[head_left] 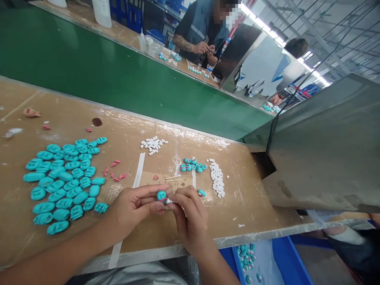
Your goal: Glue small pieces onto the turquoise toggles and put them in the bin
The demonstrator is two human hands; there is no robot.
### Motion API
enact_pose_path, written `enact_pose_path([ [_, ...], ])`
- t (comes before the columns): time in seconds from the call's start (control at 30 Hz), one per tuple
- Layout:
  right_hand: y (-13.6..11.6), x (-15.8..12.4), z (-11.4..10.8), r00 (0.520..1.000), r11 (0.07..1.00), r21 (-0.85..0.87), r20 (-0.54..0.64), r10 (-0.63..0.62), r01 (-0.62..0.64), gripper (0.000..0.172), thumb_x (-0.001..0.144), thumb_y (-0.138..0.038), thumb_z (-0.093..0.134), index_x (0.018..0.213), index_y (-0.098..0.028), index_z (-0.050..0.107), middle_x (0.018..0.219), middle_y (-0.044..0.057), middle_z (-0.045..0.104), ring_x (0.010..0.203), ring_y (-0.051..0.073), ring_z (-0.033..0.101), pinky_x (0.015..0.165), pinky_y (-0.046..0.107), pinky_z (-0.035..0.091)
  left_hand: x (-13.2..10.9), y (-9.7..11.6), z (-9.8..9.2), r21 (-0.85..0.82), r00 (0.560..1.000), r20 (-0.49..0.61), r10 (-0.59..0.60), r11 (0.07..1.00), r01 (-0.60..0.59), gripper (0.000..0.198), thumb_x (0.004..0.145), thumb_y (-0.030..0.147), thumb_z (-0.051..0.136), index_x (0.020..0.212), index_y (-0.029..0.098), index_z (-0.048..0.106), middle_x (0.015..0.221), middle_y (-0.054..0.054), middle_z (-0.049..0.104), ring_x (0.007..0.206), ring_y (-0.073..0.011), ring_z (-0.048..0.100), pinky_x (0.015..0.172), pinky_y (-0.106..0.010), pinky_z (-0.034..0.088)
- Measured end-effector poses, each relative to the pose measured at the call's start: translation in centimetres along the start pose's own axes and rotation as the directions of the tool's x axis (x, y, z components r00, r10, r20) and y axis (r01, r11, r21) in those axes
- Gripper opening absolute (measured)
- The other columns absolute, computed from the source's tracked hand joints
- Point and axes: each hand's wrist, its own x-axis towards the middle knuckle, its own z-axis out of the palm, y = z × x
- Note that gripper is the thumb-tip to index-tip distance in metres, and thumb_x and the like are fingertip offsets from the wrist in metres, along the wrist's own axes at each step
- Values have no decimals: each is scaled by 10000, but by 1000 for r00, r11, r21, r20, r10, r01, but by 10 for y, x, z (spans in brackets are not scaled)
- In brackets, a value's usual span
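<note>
My left hand is closed on a small teal piece with a pink stripe, pinched between thumb and fingers above the table's front edge. Against its lower right side, the fingertips of my right hand grip a tiny white piece. Behind my fingers lie thin sticks and one small pink part. To the right of my right hand is a teal piece lying alone. A cluster of teal pieces with pink stripes sits farther back.
Many plain teal pieces spread over the left of the table, beside loose pink parts. White pieces lie in two groups, a back pile and a right pile. A metal box bounds the right; below is a blue bin. Another person works opposite.
</note>
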Motion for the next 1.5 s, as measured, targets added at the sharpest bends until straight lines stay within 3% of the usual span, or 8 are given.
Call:
enact_pose_path([
  [0.2,7,-2,3,975,945,-239,68,-212,222,331,951,-86,465,1276,-116,524,951,137,655,795,201,541,634,331,490,2,-3,-4,44,997,27,-71,997,70,380,756,233,816,1128,277,753,1004,-8,809,890,-217,768,732,-227,639],
  [0.37,13,0,-1,955,925,-240,96,-280,296,406,953,-91,445,1356,-120,490,920,131,664,768,199,535,616,336,483,2,4,0,74,996,49,-79,994,75,368,750,252,811,1114,275,758,1053,-11,798,957,-247,752,763,-264,641],
  [0.6,8,7,-6,999,986,166,40,6,-13,296,900,-48,586,1113,-244,646,843,24,573,792,143,551,675,285,478,1,1,-2,143,997,82,-4,990,-8,344,842,339,728,1185,315,711,1131,0,775,985,-241,740,773,-281,641],
  [0.87,4,14,-6,888,729,509,225,400,-458,108,869,-245,705,793,-212,635,775,-10,569,719,119,527,635,243,435,-1,6,-3,437,990,101,97,890,-131,337,853,338,686,1188,320,713,1128,-7,776,917,-244,751,793,-305,626],
  [1.1,1,15,-7,936,829,435,161,313,-352,84,892,-199,665,824,-209,616,804,-5,544,752,119,527,636,233,442,-5,7,1,249,997,58,49,966,-62,314,828,353,707,1139,325,736,1114,-3,778,945,-267,749,766,-334,634],
  [1.3,-5,13,-5,924,821,428,123,361,-378,118,867,-242,704,803,-215,608,794,-12,508,734,118,500,629,231,447,-8,16,9,351,987,-21,162,925,-144,241,770,295,737,1002,309,804,1048,3,798,938,-248,748,834,-280,589],
  [1.4,-9,9,-2,913,797,467,56,405,-383,192,848,-265,730,997,-257,608,927,4,561,832,124,550,731,244,506,-11,22,10,355,983,10,181,919,-173,184,797,276,700,927,310,826,880,21,816,767,-201,751,699,-221,579],
  [1.5,-13,6,0,920,745,547,145,363,-381,381,904,-296,666,1263,-317,538,1120,39,644,941,144,640,846,298,561,-14,26,11,398,972,40,230,889,-227,175,829,260,663,888,293,825,732,28,785,633,-170,711,662,-213,557],
])
